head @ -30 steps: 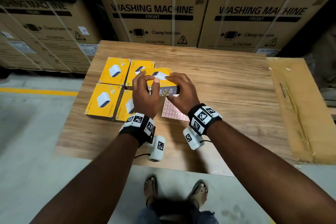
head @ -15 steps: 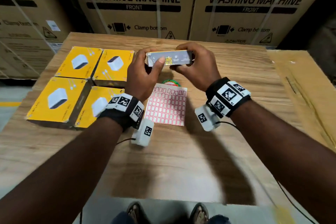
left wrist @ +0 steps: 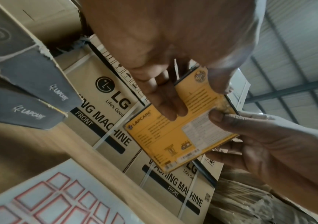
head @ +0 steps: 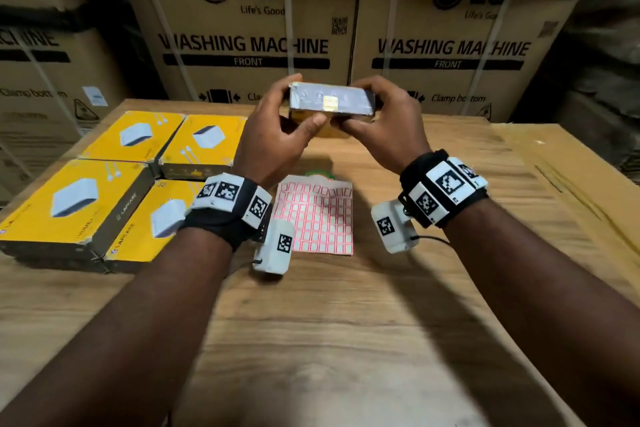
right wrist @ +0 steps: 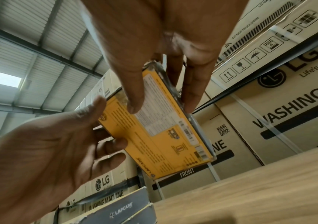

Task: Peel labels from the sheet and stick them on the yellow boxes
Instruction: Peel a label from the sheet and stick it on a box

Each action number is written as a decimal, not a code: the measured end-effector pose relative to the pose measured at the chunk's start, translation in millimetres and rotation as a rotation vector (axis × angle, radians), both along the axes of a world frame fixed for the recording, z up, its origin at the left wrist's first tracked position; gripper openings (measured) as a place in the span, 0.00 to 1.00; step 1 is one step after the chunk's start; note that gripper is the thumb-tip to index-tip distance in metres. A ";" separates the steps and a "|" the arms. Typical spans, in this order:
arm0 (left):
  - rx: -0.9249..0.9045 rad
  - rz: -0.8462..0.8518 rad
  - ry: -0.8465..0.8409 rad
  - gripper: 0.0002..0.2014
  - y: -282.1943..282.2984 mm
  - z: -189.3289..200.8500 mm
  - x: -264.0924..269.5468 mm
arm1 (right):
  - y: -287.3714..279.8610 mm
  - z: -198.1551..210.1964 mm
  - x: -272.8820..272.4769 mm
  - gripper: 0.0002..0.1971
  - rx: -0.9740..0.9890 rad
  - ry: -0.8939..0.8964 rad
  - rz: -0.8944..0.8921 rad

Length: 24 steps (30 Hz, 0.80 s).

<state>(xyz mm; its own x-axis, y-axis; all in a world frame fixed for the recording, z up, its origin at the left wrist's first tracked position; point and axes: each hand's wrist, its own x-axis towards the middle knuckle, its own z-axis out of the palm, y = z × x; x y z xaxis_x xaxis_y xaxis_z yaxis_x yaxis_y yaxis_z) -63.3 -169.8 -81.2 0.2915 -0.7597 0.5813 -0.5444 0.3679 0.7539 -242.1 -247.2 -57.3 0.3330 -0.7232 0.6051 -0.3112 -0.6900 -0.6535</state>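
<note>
Both hands hold one yellow box (head: pixel 330 103) up above the table, its grey side edge with a small gold sticker turned toward me. My left hand (head: pixel 277 128) grips its left end, thumb underneath at the front. My right hand (head: pixel 377 121) grips the right end. From the wrist views the box's yellow printed back (left wrist: pixel 175 133) (right wrist: pixel 164 130) faces down, fingers of both hands curled round it. The label sheet (head: pixel 317 217), white with red-bordered labels, lies flat on the table under the hands. Several more yellow boxes (head: pixel 104 191) lie in a block at the left.
The wooden table (head: pixel 346 322) stretches toward me below the sheet. A flat brown cardboard sheet (head: pixel 571 184) lies along its right side. Large washing machine cartons (head: pixel 259 45) are stacked close behind the table.
The box was picked up from beside the block and lifted higher, tilted so its grey edge faces me. The label sheet it partly covered now shows in full.
</note>
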 end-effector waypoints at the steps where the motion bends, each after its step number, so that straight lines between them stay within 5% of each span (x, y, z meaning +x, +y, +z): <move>1: -0.007 -0.007 -0.013 0.29 3.8 2.6 -0.9 | 2.8 1.8 -2.4 0.22 -0.007 -0.003 0.003; 12: -0.092 -0.090 0.180 0.20 14.3 9.0 -16.2 | 16.3 -5.3 -18.7 0.28 -0.061 -0.214 0.051; 24: -0.041 -0.098 0.156 0.19 0.1 -1.2 -31.8 | -4.5 -31.0 -31.3 0.27 0.034 -0.314 0.074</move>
<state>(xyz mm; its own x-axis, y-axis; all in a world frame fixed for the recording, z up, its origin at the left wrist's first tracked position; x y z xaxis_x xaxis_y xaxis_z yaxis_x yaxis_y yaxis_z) -95.1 -169.6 -82.5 0.3065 -0.7653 0.5660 -0.3824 0.4456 0.8095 -273.4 -251.7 -88.3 0.1857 -0.7256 0.6626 -0.0404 -0.6794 -0.7326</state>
